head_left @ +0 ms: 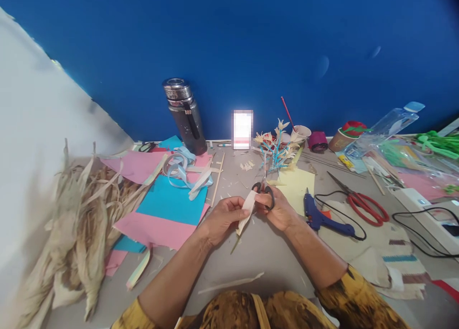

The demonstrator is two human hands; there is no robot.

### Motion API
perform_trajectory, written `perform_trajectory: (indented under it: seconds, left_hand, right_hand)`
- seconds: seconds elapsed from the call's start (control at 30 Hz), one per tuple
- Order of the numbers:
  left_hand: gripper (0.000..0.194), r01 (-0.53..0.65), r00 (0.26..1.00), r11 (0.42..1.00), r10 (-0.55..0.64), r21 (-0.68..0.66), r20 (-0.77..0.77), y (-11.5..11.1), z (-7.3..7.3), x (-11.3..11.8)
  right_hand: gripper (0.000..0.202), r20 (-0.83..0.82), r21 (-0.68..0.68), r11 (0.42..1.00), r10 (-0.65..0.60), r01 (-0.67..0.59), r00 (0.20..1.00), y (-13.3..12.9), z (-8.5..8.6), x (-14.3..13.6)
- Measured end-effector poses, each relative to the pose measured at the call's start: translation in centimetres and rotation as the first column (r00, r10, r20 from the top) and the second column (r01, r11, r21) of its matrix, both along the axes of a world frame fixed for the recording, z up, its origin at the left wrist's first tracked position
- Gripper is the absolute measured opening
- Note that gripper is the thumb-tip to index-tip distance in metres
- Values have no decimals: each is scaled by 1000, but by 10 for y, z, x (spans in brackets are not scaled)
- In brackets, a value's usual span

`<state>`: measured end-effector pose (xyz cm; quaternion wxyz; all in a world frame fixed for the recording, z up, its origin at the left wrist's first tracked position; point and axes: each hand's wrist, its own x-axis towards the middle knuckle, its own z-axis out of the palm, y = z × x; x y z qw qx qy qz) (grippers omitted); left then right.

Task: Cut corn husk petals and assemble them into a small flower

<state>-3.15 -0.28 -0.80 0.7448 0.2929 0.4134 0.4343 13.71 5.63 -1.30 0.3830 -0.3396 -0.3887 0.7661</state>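
My left hand [225,219] pinches a pale strip of dried husk [246,211], whose narrow greenish end points down toward me. My right hand [279,212] has its fingers in the black handles of a small pair of scissors [267,191], with the blades pointing away from me. The right fingertips also touch the upper end of the strip. Just beyond the scissors stands a bunch of husk flowers [278,147] on light blue stems. Small pale cut scraps [246,165] lie on the table ahead of my hands.
Dried husks [79,224] heap at the left beside pink and blue paper sheets [172,200]. A dark flask [186,118] and a lit screen [242,130] stand at the back. Rightward lie a blue glue gun [328,220], red-handled scissors [366,207] and a power strip [430,214].
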Motion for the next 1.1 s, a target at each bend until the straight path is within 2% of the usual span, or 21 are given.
perform_trajectory:
  seconds: [0.17, 0.3, 0.47, 0.57, 0.7, 0.8, 0.9, 1.0, 1.1]
  left_hand:
    - [28, -76, 995, 996, 80, 54, -66, 1, -1, 0]
    - [27, -35, 999, 997, 37, 69, -39, 0, -1, 2]
    - [27, -12, 1000, 999, 13, 48, -12, -1, -2, 3]
    - [27, -88, 996, 995, 87, 41, 21, 0, -3, 4]
    - [28, -264, 964, 964, 262, 42, 36, 3, -2, 5]
    - [29, -305, 951, 952, 305, -6, 43, 4, 2, 3]
    - [25, -302, 949, 951, 306, -67, 76, 4, 6, 0]
    - [22, -231, 963, 970, 238, -70, 124, 3, 9, -4]
    - [18, -144, 983, 989, 146, -24, 110, 2, 11, -5]
  right_hand:
    - [34, 64, 76, 996, 34, -39, 997, -6, -2, -4]
    - [33, 59, 84, 996, 5, -10, 998, -8, -6, -5]
    - [34, -32, 13, 1000, 3, -3, 999, -6, -5, -5]
    - [35, -7, 11, 1000, -13, 13, 1000, -5, -4, -5]
    - [41, 103, 101, 994, 41, -52, 994, -6, -4, -6]
    - [39, 161, 134, 989, 45, -67, 986, -6, -5, -5]
    - [33, 167, 132, 987, 69, -91, 983, -3, -6, -1]
    - [31, 146, 111, 980, 147, -164, 978, 0, -5, 5]
    - [33, 90, 57, 991, 113, -118, 990, 4, -2, 7]
